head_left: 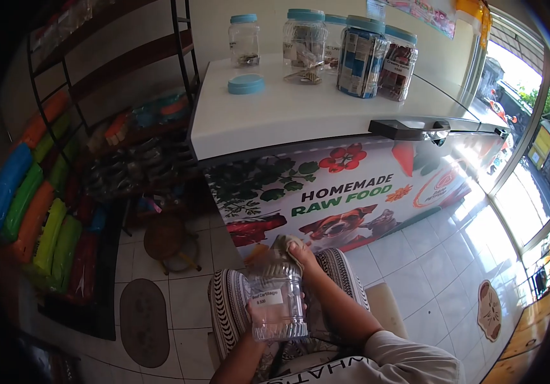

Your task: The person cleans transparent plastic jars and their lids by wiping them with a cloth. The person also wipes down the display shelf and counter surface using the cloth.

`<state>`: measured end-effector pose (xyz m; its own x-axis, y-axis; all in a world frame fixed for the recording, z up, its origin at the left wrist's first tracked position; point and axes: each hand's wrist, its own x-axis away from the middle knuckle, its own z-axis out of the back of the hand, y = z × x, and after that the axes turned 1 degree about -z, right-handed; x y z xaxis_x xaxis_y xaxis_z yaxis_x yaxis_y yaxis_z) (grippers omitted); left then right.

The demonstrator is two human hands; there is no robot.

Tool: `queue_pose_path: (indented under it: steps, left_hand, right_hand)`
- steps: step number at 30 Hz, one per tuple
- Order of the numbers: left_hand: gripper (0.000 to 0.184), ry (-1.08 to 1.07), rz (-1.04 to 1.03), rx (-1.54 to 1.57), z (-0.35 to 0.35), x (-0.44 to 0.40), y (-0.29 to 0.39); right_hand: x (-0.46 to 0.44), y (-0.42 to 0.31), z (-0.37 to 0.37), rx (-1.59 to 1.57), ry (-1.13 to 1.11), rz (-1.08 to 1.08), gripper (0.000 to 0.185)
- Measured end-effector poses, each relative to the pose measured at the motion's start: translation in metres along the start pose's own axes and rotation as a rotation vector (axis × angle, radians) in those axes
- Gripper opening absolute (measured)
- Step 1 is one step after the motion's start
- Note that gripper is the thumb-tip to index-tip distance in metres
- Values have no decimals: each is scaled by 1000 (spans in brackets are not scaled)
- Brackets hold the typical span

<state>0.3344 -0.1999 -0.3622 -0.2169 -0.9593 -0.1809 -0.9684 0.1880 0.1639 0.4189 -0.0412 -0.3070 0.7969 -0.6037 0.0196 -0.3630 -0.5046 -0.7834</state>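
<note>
A clear ribbed plastic jar (284, 323) with a white "Beef Cartilage" label (267, 298) is held tilted above the lap, its mouth away from the body. My left hand (253, 315) is wrapped round the jar's lower part and shows partly through the plastic. At the jar's far end, my right hand (298, 251) grips a brownish-olive cloth (283, 244) against the rim. No contents can be made out inside the jar.
Several lidded jars (360, 57) and a loose blue lid (246, 84) stand on the white freezer top (275, 121). A wooden stool (163, 242) is on the floor at left, near a rack (131, 70) and colourful packs (44, 224).
</note>
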Motion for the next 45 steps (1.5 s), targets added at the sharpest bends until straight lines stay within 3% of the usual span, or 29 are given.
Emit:
queue_pose_path:
  steps: [1, 2, 4, 6, 8, 10, 12, 13, 14, 15, 17, 18, 20, 21, 24, 25, 26, 28, 29, 30, 32, 34, 36, 38, 39, 41, 42, 44, 45]
  left_hand:
    - [108, -25, 49, 153, -1, -5, -1]
    - [108, -14, 35, 157, -5, -8, -2]
    - [106, -146, 0, 54, -10, -9, -1]
    - [105, -225, -42, -102, 5, -9, 5]
    - [107, 280, -215, -525, 2, -11, 4]
    - [104, 413, -289, -532, 27, -9, -5]
    - [99, 524, -647, -925, 24, -13, 3]
    - [99, 665, -763, -1126, 19, -18, 17]
    - [98, 733, -812, -1235, 15, -19, 31]
    - [98, 812, -858, -1343, 10, -21, 46]
    - [96, 696, -1315, -1263, 11, -23, 64]
    - [96, 697, -1312, -1268, -1, -24, 64]
    - [91, 587, -1121, -525, -24, -18, 61]
    - [87, 432, -975, -482, -4, -12, 64]
    - [87, 231, -835, -301, -1, -10, 60]
    - [90, 77, -763, -152, 0, -6, 61]
    - [90, 79, -768, -144, 0, -4, 58]
    - [94, 38, -416, -321, -4, 2, 53]
    - [101, 204, -286, -490, -19, 6, 43]
    - [109, 248, -192, -575, -26, 4, 34]
    - [114, 187, -69, -727, -8, 4, 16]
    - [113, 246, -33, -849, 4, 5, 10]
    - [113, 311, -5, -982, -2, 7, 14]
    - [115, 301, -52, -1055, -14, 6, 19]
    - [115, 301, -55, -1052, -24, 4, 21]
    - [116, 408, -87, -1805, -38, -1, 20]
    - [116, 388, -74, -1797, -37, -1, 18]
    - [118, 436, -59, -1927, -33, -4, 18]
    - [118, 395, -51, -1927, -33, -5, 16]
  right_hand:
    - [2, 1, -6, -86, 71, 32, 69]
    - [0, 1, -6, -253, 186, -2, 68]
    - [-16, -4, 8, -471, 223, 161, 68]
    - [-1, -15, 18, -417, 95, 235, 62]
    - [1, -20, 15, -357, -27, 314, 57]
    - [9, -11, 5, 1102, 12, 670, 53]
    - [19, -14, -16, 1262, 47, 639, 49]
    - [24, 0, -17, 1278, -96, 637, 48]
    - [30, 15, -19, 1284, -233, 633, 48]
    - [38, 29, -27, 1273, -225, 632, 48]
    - [56, 51, -41, 1410, -203, 589, 45]
    - [58, 66, -33, 1405, -200, 589, 45]
    - [51, 88, -20, 1066, 8, 426, 38]
    - [49, 87, -16, 861, 133, 314, 33]
    - [39, 68, 7, 818, -42, 423, 27]
    - [43, 68, 11, 727, 77, 331, 24]
    - [40, 59, 11, 553, 201, 310, 26]
    - [27, 43, 22, 195, 339, 348, 34]
    - [26, 24, 19, -41, 377, 214, 39]
    - [22, 5, 13, -42, 381, 214, 39]
    - [23, -24, 8, -524, 81, 242, 45]
    - [19, -13, 36, -385, 107, 234, 51]
    - [24, -5, 32, 270, 221, 133, 51]
    - [28, -5, 30, 210, 341, 228, 49]
    - [32, -12, 34, 185, 270, 328, 51]
    - [44, -31, 36, 174, 209, 456, 54]
    - [47, -39, 40, 181, 230, 462, 54]
    - [52, -58, 49, 297, -66, 344, 51]
    - [49, -62, 56, 362, -202, 86, 47]
